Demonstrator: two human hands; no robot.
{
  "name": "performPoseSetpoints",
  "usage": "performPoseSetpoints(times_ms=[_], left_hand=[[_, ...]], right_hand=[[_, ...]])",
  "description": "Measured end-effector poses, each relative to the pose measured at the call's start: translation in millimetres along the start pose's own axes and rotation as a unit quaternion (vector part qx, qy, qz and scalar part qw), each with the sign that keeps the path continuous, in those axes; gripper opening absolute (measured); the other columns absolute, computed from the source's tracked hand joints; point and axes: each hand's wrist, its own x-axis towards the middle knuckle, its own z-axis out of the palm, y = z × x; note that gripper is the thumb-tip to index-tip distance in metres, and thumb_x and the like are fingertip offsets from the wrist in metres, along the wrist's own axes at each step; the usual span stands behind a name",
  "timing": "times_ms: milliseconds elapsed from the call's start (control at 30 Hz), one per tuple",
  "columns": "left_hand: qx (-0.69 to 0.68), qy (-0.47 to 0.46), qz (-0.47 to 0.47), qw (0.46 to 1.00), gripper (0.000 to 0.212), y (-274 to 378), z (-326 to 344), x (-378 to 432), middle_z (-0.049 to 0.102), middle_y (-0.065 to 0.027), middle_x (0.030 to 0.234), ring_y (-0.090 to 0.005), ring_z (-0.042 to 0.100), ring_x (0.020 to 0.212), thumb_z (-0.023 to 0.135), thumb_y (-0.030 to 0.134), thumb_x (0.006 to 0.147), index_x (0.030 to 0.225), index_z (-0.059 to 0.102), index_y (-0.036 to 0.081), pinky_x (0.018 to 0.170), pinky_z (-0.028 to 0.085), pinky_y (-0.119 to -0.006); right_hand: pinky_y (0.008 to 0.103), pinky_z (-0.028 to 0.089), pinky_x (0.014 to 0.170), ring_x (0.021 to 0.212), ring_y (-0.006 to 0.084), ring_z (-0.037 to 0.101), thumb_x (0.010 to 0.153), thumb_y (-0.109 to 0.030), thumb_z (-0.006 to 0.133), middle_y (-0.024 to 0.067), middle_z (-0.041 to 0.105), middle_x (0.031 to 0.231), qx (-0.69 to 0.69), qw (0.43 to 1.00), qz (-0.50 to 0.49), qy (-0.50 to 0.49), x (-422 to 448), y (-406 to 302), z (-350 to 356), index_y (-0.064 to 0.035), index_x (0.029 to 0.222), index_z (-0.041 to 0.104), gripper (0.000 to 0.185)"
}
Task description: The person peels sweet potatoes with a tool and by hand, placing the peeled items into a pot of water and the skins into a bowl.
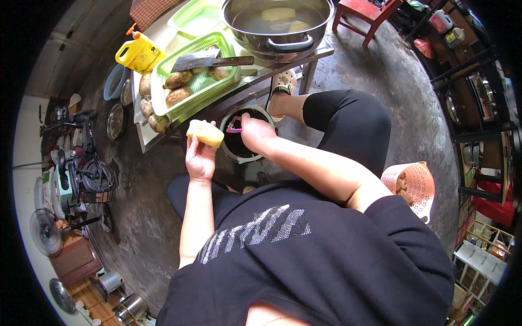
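My left hand [202,159] holds a peeled, pale yellow tuber [205,133] in front of the table edge. My right hand [257,132] is closed around a pink-handled peeler [234,125] over a round bin [232,157] on the floor. On the table, a green plastic basket [195,104] holds several unpeeled brown tubers [178,96]. A cleaver [195,60] lies across them and the basket's rim. More unpeeled tubers [159,123] lie beside the basket. To its right, a large steel pot [277,36] contains water and peeled pieces [279,14].
A yellow pump jug [140,53] and a light green tray [195,18] stand on the metal-edged table [147,140]. My legs flank the bin. A pink perforated basket [420,183] sits on the floor at right, and a red chair [363,12] stands beyond the pot.
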Motion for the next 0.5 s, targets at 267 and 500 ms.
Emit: performPoseSetpoints(times_ms=[267, 500], left_hand=[[0.101, 0.042, 0.012, 0.994, 0.04, -23.8, 6.8, 6.6, 0.049, -0.0142, 0.135, -0.0287, 0.051, 0.123, 0.049, 0.017, 0.1, 0.138, 0.04, 0.008, 0.103, 0.044, -0.046], [0.112, 0.086, 0.054, 0.988, 0.031, -22.2, -4.2, 12.9, 0.054, -0.0126, 0.125, -0.0265, 0.055, 0.116, 0.047, 0.019, 0.101, 0.13, 0.046, 0.008, 0.097, 0.049, -0.045]], right_hand=[[0.0477, 0.053, 0.071, 0.084, 0.0392, 0.067, 0.088, -0.013, 0.049, 0.0254, 0.066, 0.084, 0.037, 0.999, -0.034, 0.017, -7.1, -31.2, -2.8, 0.0053, 0.104, 0.047, 0.025], [0.0466, 0.055, 0.072, 0.086, 0.0366, 0.069, 0.091, -0.012, 0.048, 0.024, 0.068, 0.09, 0.008, 0.998, 0.027, -0.052, -5.9, -9.5, 12.7, 0.0064, 0.11, 0.05, 0.027]])
